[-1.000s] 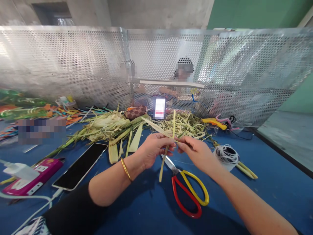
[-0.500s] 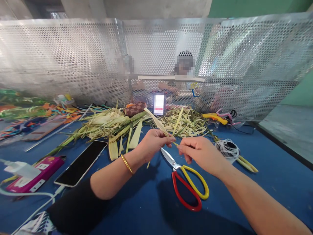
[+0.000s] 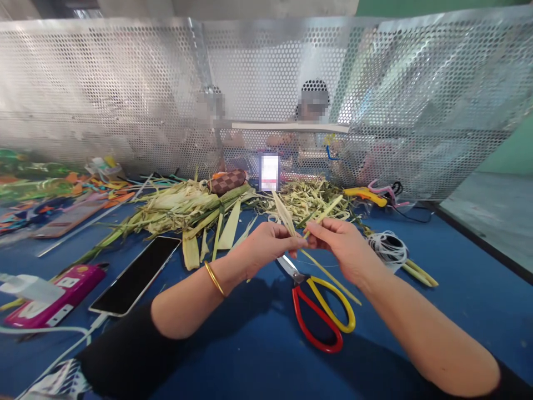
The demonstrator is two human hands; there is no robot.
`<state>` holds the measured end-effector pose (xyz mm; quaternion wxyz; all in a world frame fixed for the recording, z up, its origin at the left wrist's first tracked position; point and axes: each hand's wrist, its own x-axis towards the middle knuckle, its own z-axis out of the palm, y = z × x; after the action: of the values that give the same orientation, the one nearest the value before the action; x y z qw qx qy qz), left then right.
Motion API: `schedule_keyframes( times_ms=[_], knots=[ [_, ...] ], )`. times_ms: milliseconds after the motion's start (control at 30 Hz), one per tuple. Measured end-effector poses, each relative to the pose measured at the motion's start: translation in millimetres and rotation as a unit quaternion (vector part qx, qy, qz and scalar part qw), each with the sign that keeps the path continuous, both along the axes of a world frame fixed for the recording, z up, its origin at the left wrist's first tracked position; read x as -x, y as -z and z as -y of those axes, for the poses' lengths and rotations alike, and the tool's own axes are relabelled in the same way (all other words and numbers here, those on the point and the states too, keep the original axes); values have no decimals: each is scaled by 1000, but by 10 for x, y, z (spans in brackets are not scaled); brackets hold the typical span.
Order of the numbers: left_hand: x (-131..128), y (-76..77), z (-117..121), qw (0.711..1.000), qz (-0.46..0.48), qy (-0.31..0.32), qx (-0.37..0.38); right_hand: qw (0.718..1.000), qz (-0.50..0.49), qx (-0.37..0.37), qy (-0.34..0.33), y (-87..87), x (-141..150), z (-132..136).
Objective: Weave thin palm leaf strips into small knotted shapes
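My left hand (image 3: pixel 272 244), with a gold bangle on its wrist, pinches a pale leaf strip (image 3: pixel 283 214) that fans upward from the fingers. Close beside it, my right hand (image 3: pixel 337 244) grips a yellow-green leaf strip (image 3: pixel 332 208) between thumb and fingers. A thin stem (image 3: pixel 333 279) slants down to the right from between the hands. Below them on the blue table lie scissors (image 3: pixel 297 278) with one red and one yellow handle, blades partly hidden by my left hand. Piles of dried leaves (image 3: pixel 175 208) and shredded strips (image 3: pixel 312 194) lie just beyond.
To the left are a black-screened phone (image 3: pixel 137 275) on a cable and a magenta power strip (image 3: pixel 56 297). White string (image 3: pixel 387 248) and a yellow cutter (image 3: pixel 366 195) lie to the right. A perforated metal screen (image 3: pixel 266 72) stands behind, with people beyond it.
My right hand has moved up and closer to my left, now holding the yellow-green strip. The thin stem's end now sticks out down to the right over the scissors. The view has tilted slightly.
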<state>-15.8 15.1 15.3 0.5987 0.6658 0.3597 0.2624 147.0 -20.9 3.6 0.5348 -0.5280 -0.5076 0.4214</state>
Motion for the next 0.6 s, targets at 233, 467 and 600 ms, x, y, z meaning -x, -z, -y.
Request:
schedule_keyframes(
  times_ms=[233,467,600],
  knots=[
    [8,85,-42,999,-30,22,-31,997,30,-29,69,88,65,-38],
    [-27,96,14,997,-64,46,-29,908,399,-61,111,-176,-109,90],
    [-58,116,72,995,-55,82,-32,934,344,-89,-12,-212,-19,125]
  ],
)
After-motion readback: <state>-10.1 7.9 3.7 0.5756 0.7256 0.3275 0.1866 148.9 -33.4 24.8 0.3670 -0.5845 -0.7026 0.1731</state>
